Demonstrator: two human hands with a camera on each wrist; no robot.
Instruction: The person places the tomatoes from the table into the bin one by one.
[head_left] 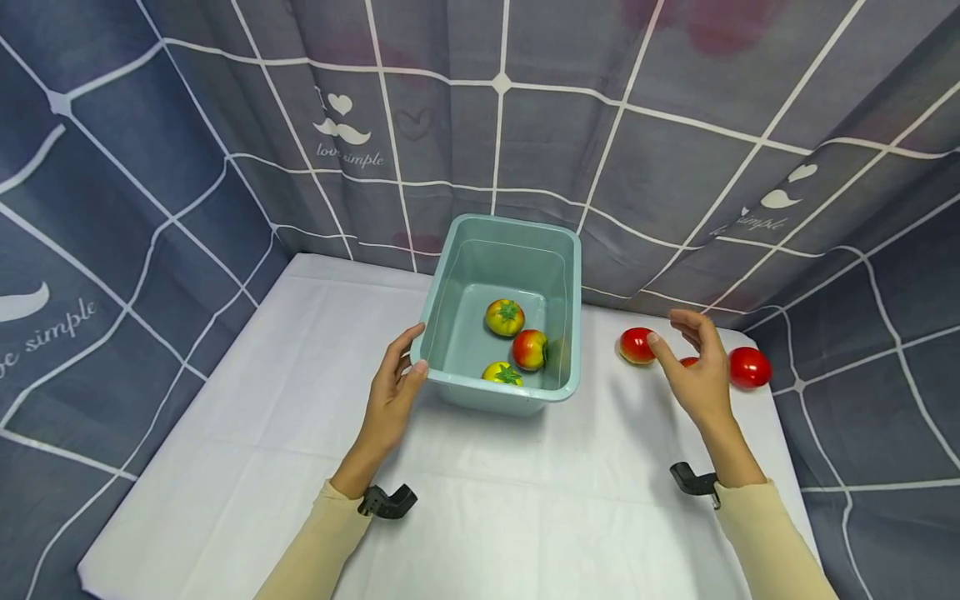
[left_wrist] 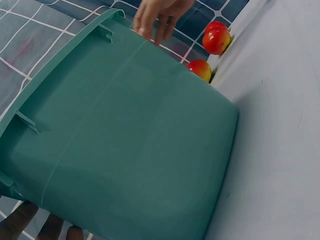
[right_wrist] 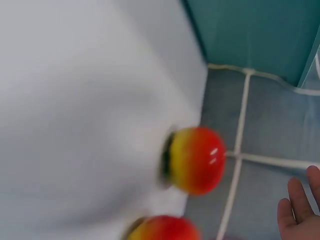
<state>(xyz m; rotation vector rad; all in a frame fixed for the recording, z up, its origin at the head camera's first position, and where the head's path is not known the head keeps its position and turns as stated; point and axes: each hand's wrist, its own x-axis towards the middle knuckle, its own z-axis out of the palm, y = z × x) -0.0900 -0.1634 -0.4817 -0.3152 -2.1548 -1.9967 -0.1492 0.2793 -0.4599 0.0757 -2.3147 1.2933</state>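
Note:
My left hand (head_left: 390, 396) touches the left rim of a blue-green plastic bin (head_left: 576, 333), fingers relaxed. In the left wrist view, fingertips (left_wrist: 22, 217) lie by the bin's outer wall. Inside the bin are three red-and-yellow tomatoes: one at the back (head_left: 505, 317), one in the middle (head_left: 530, 349), and one at the front (head_left: 501, 374), partly hidden by the rim. At the right, my right hand (head_left: 697, 371) hovers with parted fingers over the table. Around it lie a tomato at its left (head_left: 634, 346), a mostly covered tomato (head_left: 688, 362) and a tomato at its right (head_left: 748, 367).
A white-covered table (head_left: 300, 400) carries the bin and the tomatoes. Grey checked curtains (head_left: 450, 125) hang close behind and at both sides. The right-hand tomato lies near the table's right edge.

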